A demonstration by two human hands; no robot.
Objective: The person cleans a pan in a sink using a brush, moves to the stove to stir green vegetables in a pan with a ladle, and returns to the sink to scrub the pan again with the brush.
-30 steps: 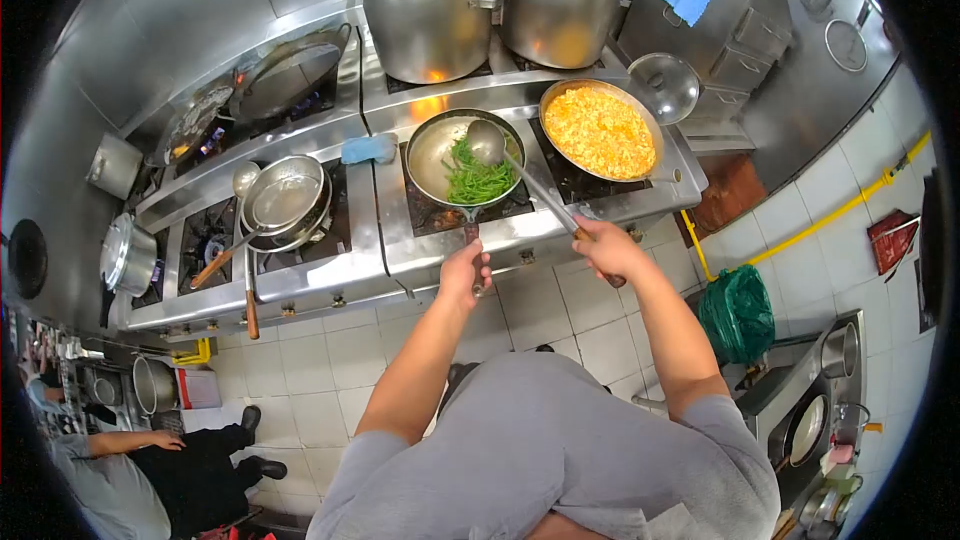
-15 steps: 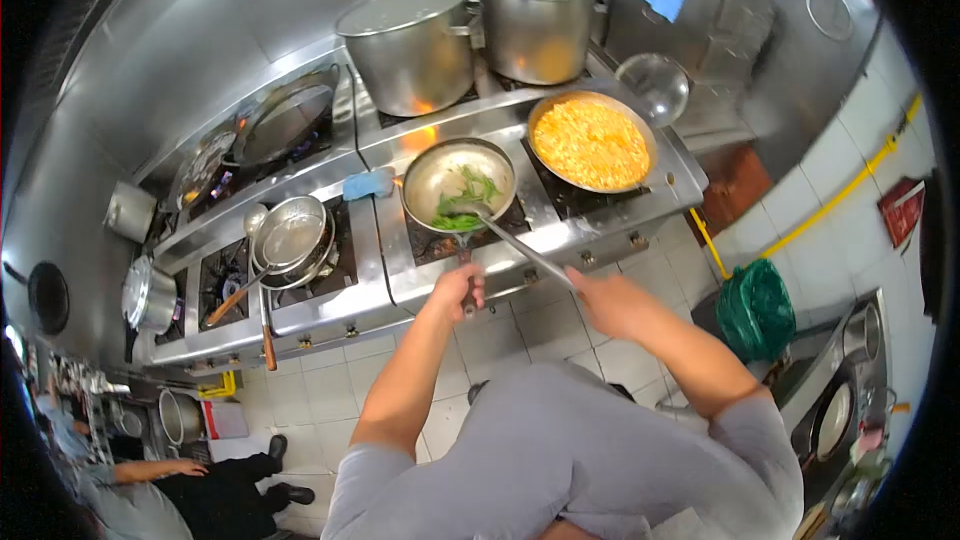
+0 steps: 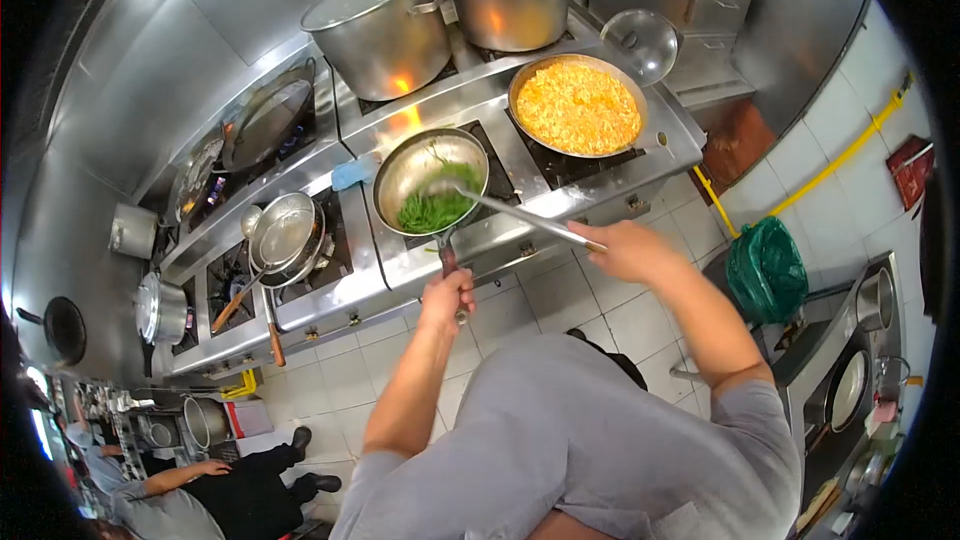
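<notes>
My left hand (image 3: 447,298) is wrapped round the handle of a frying pan (image 3: 398,162), which sits tilted over a front burner. Shredded green vegetables (image 3: 436,210) are bunched in the near side of the pan. My right hand (image 3: 640,255) grips the end of a long metal ladle (image 3: 535,217). Its head is in the pan among the greens, blurred by motion. Flame (image 3: 408,120) flares up behind the pan's far rim. Right of it, a wide pan of orange-yellow food (image 3: 578,108) stands on the neighbouring burner.
Two large stockpots (image 3: 380,35) stand at the back of the stove. To the left are a strainer over a pan (image 3: 285,230), a blue cloth (image 3: 350,174) and a lidded pot (image 3: 162,310). A green-lined bin (image 3: 765,275) is at right. Another person (image 3: 240,490) is at lower left.
The pan has tilted and the greens have bunched into a denser heap. Flame behind the pan has grown. My right hand has shifted right and up with the ladle; the camera view has moved too.
</notes>
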